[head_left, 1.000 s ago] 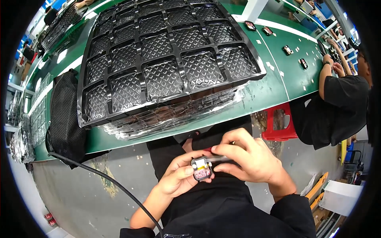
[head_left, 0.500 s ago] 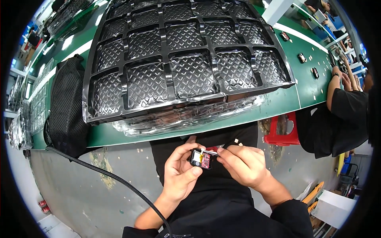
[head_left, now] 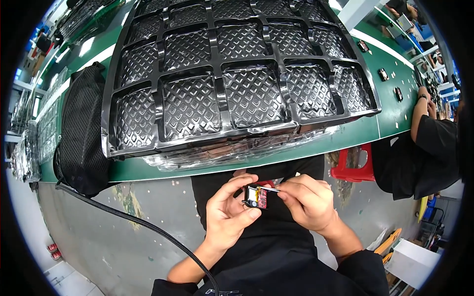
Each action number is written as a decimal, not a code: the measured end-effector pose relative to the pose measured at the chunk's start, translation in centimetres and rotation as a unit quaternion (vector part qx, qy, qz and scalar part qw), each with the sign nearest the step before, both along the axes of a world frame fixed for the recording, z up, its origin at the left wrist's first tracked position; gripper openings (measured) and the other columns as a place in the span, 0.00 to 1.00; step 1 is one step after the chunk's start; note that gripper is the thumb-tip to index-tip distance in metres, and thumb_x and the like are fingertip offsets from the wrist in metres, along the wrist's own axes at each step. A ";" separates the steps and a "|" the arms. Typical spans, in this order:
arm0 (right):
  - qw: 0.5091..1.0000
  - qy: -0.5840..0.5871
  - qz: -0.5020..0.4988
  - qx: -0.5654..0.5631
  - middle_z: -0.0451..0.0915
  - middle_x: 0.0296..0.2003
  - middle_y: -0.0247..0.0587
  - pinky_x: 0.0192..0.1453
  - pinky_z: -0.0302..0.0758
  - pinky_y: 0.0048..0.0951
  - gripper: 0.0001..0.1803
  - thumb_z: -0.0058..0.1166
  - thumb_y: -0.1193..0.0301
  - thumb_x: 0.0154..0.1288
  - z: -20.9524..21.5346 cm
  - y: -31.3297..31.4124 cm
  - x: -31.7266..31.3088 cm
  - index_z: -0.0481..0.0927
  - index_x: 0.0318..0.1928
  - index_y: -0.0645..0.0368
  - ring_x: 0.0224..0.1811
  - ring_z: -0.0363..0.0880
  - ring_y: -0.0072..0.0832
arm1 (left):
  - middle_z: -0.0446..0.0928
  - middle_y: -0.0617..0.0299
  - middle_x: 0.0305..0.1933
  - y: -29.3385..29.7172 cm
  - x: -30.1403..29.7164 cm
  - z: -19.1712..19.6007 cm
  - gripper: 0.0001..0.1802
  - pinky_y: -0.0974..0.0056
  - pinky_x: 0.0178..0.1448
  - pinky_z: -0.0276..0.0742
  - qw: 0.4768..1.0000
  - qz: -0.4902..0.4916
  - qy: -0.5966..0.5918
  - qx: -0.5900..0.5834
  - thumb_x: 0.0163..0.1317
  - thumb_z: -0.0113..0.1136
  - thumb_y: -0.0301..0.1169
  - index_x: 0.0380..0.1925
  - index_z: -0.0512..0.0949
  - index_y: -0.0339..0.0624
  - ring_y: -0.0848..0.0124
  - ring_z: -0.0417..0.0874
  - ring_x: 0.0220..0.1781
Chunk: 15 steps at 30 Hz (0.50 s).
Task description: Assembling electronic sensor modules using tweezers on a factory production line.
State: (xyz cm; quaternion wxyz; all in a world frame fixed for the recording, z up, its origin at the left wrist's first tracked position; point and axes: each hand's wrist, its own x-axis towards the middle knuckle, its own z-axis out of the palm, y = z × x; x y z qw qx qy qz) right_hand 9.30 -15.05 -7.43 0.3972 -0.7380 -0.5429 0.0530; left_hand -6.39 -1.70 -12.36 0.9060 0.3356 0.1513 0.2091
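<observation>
My left hand (head_left: pixel 228 212) pinches a small black electronic module (head_left: pixel 256 197) with a red circuit board and yellow tape on it, held over my lap. My right hand (head_left: pixel 307 201) touches the module's right side and grips a thin metal tool, like tweezers (head_left: pixel 270 188), whose tip rests on the board. Both hands sit just below the front edge of the green workbench (head_left: pixel 316 145). A large black plastic tray with a diamond-textured grid of pockets (head_left: pixel 237 74) lies on the bench in front of me, on a stack of similar trays.
A black mesh bag (head_left: pixel 81 128) lies left of the tray, with a black cable (head_left: pixel 128 219) running from it across the grey floor. Small dark parts (head_left: pixel 384 74) dot the bench at right. Another person in black (head_left: pixel 424 143) sits at right beside a red stool (head_left: pixel 354 165).
The view has dipped and moved closer to the tray. My hands have shifted slightly right, and the right hand now holds the tool's tip on the module.
</observation>
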 end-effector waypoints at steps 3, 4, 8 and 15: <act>0.999 -0.032 -0.022 0.006 0.85 0.33 0.39 0.26 0.78 0.30 0.13 0.71 0.79 0.55 -0.3 0.1 -0.7 0.85 0.42 0.61 0.26 0.84 0.32 | 0.68 0.49 0.71 -0.1 0.0 0.9 0.34 0.59 0.68 0.78 1.000 0.002 0.013 -0.012 0.58 0.72 0.15 0.65 0.73 0.33 0.58 0.75 0.70; 0.998 -0.044 -0.038 0.015 0.84 0.32 0.39 0.27 0.77 0.29 0.11 0.71 0.79 0.56 -0.4 0.2 -0.9 0.85 0.40 0.60 0.25 0.83 0.32 | 0.68 0.49 0.71 -0.2 0.1 1.1 0.34 0.59 0.68 0.78 1.000 0.001 0.013 -0.012 0.58 0.72 0.15 0.65 0.73 0.33 0.58 0.75 0.70; 0.997 -0.065 -0.045 0.024 0.84 0.32 0.39 0.27 0.77 0.29 0.12 0.71 0.79 0.55 -0.5 0.2 -1.0 0.85 0.41 0.61 0.26 0.83 0.32 | 0.66 0.50 0.72 -0.6 0.1 1.3 0.33 0.61 0.66 0.80 0.999 0.020 0.032 -0.004 0.59 0.71 0.14 0.65 0.72 0.31 0.57 0.77 0.69; 0.992 -0.117 -0.038 0.034 0.83 0.33 0.39 0.26 0.79 0.28 0.14 0.71 0.78 0.52 -0.8 -0.2 -1.2 0.84 0.41 0.63 0.25 0.83 0.30 | 0.65 0.50 0.72 -1.0 0.3 1.7 0.33 0.59 0.68 0.80 0.998 0.036 0.030 0.044 0.59 0.71 0.14 0.65 0.72 0.30 0.57 0.77 0.69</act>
